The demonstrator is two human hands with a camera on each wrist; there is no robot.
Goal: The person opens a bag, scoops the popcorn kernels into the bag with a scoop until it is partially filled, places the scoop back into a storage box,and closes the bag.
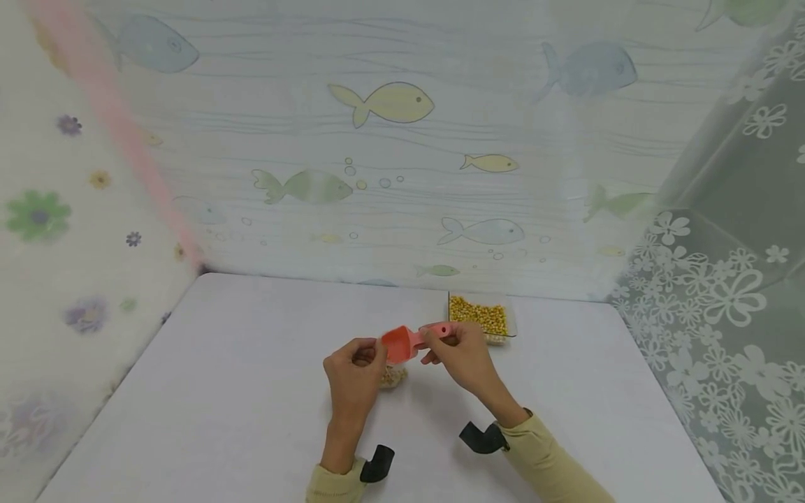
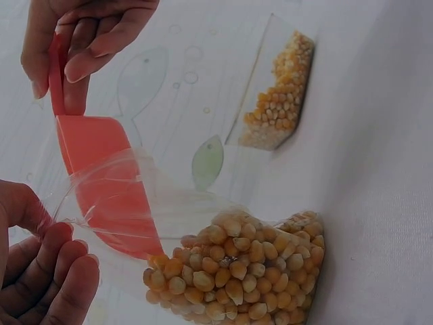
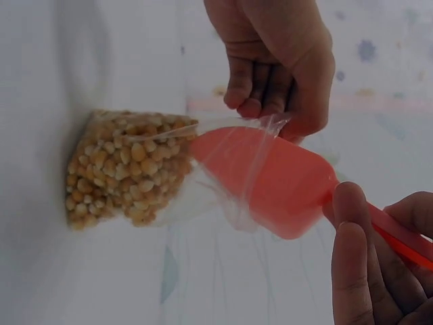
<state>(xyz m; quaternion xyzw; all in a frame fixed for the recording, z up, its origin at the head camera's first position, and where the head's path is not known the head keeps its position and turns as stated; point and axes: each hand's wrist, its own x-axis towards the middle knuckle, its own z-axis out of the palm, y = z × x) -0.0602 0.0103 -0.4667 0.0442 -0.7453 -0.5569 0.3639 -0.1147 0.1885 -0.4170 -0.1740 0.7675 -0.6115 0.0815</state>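
Left hand (image 1: 353,369): I see it pinching the rim of the small clear plastic bag of yellow corn kernels (image 3: 128,168); the fingers are curled on the film, so the mouth stays pulled open and lifted, I judge.
Right hand (image 1: 462,355): it grips the handle of the coral-red plastic scoop (image 1: 409,341), thumb and fingers closed around it.
Scoop position: the bowl of the scoop is inside the bag mouth, tilted towards the kernels, which I think lets the grains slide down.
Bag position: its filled bottom rests on the white worktop (image 1: 239,363), just under the left hand; the kernels sit low in it.
Tray: a clear rectangular plastic tray with more yellow corn kernels (image 1: 481,316) stands at the back of the worktop, near the right hand, apart from the bag.
Head view: it shows both hands and the tray, but the bag is almost hidden.
Wrist views: they show the film wrapped over the scoop bowl and the kernel pile clearly (image 2: 237,271).
Scoop content: I cannot tell whether any kernels remain in it.
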